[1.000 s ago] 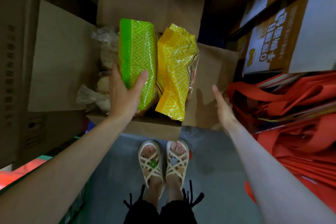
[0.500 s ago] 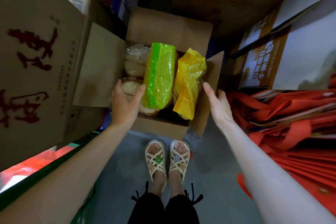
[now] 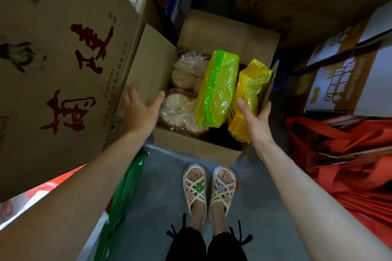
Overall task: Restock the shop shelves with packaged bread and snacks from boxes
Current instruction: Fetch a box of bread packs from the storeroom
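An open cardboard box point(image 3: 197, 146) stands on the floor in front of my feet. Inside it, clear bags of round bread point(image 3: 180, 110) lie at the left. A green zigzag-patterned pack point(image 3: 218, 89) and a yellow pack point(image 3: 250, 91) stand on end at the right. My left hand point(image 3: 141, 112) is spread open over the box's left flap, thumb pointing at the bread, holding nothing. My right hand point(image 3: 257, 119) is at the box's upright right flap, thumb lying on the yellow pack, fingers fairly straight.
A big carton with red characters point(image 3: 59, 65) crowds the left. More cartons are stacked behind the box and at the right point(image 3: 343, 82). Red-orange bags point(image 3: 350, 154) are piled at the right, and a green crate edge point(image 3: 127, 182) is by my left arm. My sandalled feet stand on grey floor point(image 3: 161, 176).
My left hand let go of the green pack and moved left to the flap. My right hand came in from the right flap to the yellow pack.
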A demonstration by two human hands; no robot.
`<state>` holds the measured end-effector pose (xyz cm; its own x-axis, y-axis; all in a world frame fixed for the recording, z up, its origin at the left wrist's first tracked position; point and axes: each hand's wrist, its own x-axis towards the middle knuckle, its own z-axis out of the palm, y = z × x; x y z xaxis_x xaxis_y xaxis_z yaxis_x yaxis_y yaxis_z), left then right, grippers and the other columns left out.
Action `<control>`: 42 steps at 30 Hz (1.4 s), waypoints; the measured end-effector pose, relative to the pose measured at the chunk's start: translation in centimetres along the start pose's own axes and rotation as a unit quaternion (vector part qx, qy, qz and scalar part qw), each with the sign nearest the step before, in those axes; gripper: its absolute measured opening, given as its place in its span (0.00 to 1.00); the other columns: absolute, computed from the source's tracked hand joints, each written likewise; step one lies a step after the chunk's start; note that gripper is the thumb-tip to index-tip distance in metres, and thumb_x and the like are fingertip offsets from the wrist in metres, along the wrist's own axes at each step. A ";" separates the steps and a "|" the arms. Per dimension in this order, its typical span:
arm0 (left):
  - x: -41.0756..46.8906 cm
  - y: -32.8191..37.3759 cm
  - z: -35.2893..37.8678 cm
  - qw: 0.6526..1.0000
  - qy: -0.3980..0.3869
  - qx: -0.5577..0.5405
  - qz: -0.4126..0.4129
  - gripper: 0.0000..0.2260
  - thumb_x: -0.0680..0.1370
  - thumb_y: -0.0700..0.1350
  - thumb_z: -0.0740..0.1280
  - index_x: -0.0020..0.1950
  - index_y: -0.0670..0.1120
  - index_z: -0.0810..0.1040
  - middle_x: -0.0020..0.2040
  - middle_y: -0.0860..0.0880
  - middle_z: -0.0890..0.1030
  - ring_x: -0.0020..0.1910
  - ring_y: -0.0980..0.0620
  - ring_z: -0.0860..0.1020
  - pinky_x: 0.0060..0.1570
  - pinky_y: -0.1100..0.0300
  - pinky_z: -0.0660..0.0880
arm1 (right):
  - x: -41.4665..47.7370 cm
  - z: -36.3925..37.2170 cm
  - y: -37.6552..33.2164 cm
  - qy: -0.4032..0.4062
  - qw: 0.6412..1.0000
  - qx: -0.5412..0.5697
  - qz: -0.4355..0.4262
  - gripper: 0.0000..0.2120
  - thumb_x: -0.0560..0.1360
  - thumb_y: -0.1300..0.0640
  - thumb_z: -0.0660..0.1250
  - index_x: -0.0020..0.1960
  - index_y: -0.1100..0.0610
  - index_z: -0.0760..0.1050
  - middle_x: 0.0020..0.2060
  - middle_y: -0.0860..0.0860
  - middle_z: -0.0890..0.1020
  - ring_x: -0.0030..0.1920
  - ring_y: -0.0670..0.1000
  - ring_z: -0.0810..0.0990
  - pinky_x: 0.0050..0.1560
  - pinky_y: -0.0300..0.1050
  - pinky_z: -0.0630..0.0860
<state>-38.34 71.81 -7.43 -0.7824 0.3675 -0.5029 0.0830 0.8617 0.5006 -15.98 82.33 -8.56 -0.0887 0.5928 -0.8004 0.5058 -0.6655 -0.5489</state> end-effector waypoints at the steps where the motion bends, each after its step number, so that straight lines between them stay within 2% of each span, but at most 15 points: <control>1: 0.3 0.0 0.0 1.000 -0.001 0.007 0.003 0.39 0.77 0.59 0.66 0.80 0.48 0.50 0.80 0.47 0.48 0.78 0.45 0.53 0.73 0.48 0.56 | 0.0 0.1 0.0 0.000 1.000 -0.006 0.003 0.63 0.58 0.23 0.66 0.78 0.46 0.34 0.79 0.49 0.49 0.77 0.55 0.54 0.75 0.58 0.54; 8: 2.2 -0.3 0.0 0.999 -0.004 0.041 -0.016 0.39 0.76 0.61 0.65 0.80 0.48 0.50 0.80 0.47 0.47 0.78 0.44 0.50 0.74 0.44 0.52 | 0.1 0.5 -0.1 0.010 0.999 -0.033 0.019 0.54 0.69 0.32 0.67 0.77 0.46 0.32 0.79 0.51 0.45 0.77 0.58 0.53 0.74 0.58 0.54; 11: 2.6 -0.4 0.3 0.999 0.003 0.027 -0.022 0.40 0.75 0.61 0.67 0.79 0.48 0.51 0.79 0.45 0.48 0.77 0.42 0.53 0.73 0.43 0.57 | 0.2 0.9 -0.2 0.017 0.999 -0.039 0.019 0.54 0.70 0.34 0.67 0.77 0.46 0.32 0.79 0.51 0.45 0.77 0.59 0.53 0.74 0.58 0.54; 15: 1.5 -0.8 0.6 0.996 0.013 -0.004 -0.089 0.39 0.77 0.58 0.67 0.79 0.46 0.50 0.78 0.44 0.50 0.75 0.42 0.57 0.68 0.48 0.63 | 0.2 1.1 -0.2 0.020 0.999 -0.041 0.019 0.54 0.70 0.34 0.67 0.77 0.47 0.32 0.79 0.51 0.45 0.77 0.58 0.52 0.74 0.58 0.53; 21: 0.8 -2.4 0.7 0.984 0.035 -0.002 -0.173 0.37 0.76 0.57 0.68 0.77 0.42 0.56 0.73 0.40 0.57 0.68 0.38 0.66 0.60 0.47 0.69 | 0.1 1.1 -0.2 0.020 0.999 -0.045 0.016 0.54 0.69 0.34 0.67 0.77 0.47 0.32 0.78 0.52 0.46 0.77 0.59 0.52 0.74 0.59 0.53; 24: 1.0 -2.5 0.5 0.985 0.044 -0.046 -0.158 0.34 0.76 0.55 0.69 0.75 0.42 0.59 0.72 0.40 0.58 0.66 0.40 0.68 0.60 0.50 0.71 | 0.1 1.2 -0.3 0.020 0.999 -0.045 0.015 0.54 0.69 0.34 0.67 0.77 0.47 0.32 0.78 0.51 0.46 0.77 0.59 0.52 0.74 0.58 0.53; 27: 1.1 -2.1 0.2 0.983 0.066 -0.090 -0.147 0.31 0.76 0.53 0.70 0.72 0.42 0.61 0.71 0.41 0.58 0.62 0.45 0.68 0.55 0.58 0.69 | 0.1 1.2 -0.3 0.023 0.999 -0.046 0.016 0.55 0.69 0.34 0.68 0.77 0.47 0.32 0.78 0.51 0.46 0.77 0.59 0.52 0.74 0.58 0.54; 31: -0.4 -2.4 0.0 0.985 0.109 -0.074 -0.114 0.31 0.74 0.50 0.72 0.68 0.39 0.62 0.69 0.38 0.59 0.62 0.40 0.69 0.59 0.56 0.69 | -0.1 1.3 -0.3 0.028 0.999 -0.027 0.018 0.53 0.70 0.35 0.68 0.78 0.48 0.33 0.79 0.52 0.47 0.77 0.57 0.53 0.74 0.57 0.54; 34: -2.0 -2.7 -0.1 0.985 0.124 -0.072 -0.095 0.35 0.73 0.47 0.74 0.72 0.40 0.58 0.70 0.38 0.58 0.64 0.40 0.68 0.51 0.67 0.65 | -0.2 1.2 -0.5 0.027 0.999 -0.025 0.021 0.54 0.70 0.34 0.67 0.78 0.48 0.33 0.79 0.52 0.47 0.77 0.57 0.53 0.74 0.57 0.54; 35: -2.2 -2.8 -0.1 0.986 0.115 -0.070 -0.094 0.36 0.73 0.47 0.74 0.74 0.41 0.57 0.71 0.38 0.57 0.65 0.40 0.68 0.52 0.66 0.65 | -0.3 1.2 -0.6 0.024 0.999 -0.027 0.022 0.54 0.69 0.33 0.67 0.78 0.47 0.33 0.79 0.52 0.47 0.77 0.58 0.53 0.74 0.58 0.54; 37: -2.1 -3.1 -0.1 0.991 0.078 -0.058 -0.095 0.38 0.73 0.51 0.73 0.76 0.44 0.56 0.73 0.40 0.59 0.68 0.40 0.68 0.58 0.58 0.68 | -0.2 1.0 -0.4 0.021 0.999 -0.023 0.019 0.55 0.67 0.31 0.66 0.78 0.47 0.33 0.79 0.51 0.47 0.77 0.57 0.53 0.75 0.58 0.54; 39: -1.3 -3.6 -0.3 0.996 0.029 -0.027 -0.081 0.35 0.74 0.56 0.71 0.76 0.46 0.60 0.72 0.42 0.66 0.69 0.41 0.68 0.67 0.47 0.66 | 0.0 0.9 -0.1 0.021 1.000 -0.016 0.011 0.56 0.66 0.30 0.66 0.78 0.47 0.33 0.79 0.51 0.48 0.77 0.56 0.54 0.75 0.58 0.55; 40: -0.8 -3.9 -0.4 0.998 0.009 0.001 -0.062 0.31 0.75 0.59 0.69 0.73 0.46 0.65 0.68 0.44 0.72 0.67 0.42 0.70 0.68 0.44 0.65 | 0.1 0.8 0.1 0.027 1.000 -0.012 0.005 0.55 0.67 0.31 0.66 0.78 0.48 0.34 0.79 0.50 0.49 0.77 0.56 0.55 0.75 0.57 0.55; 42: 0.2 -3.8 -0.4 0.998 -0.022 0.061 -0.025 0.24 0.76 0.62 0.65 0.64 0.48 0.74 0.56 0.48 0.79 0.60 0.45 0.75 0.68 0.42 0.62 | 0.4 0.7 0.5 0.048 0.999 -0.005 -0.004 0.53 0.68 0.30 0.66 0.79 0.48 0.38 0.78 0.51 0.54 0.76 0.56 0.57 0.75 0.58 0.57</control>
<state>-39.04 68.48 -9.09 -0.7595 0.3362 -0.5569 0.1217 0.9144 0.3860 -16.37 81.92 -9.36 -0.0100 0.6388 -0.7693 0.5133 -0.6570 -0.5521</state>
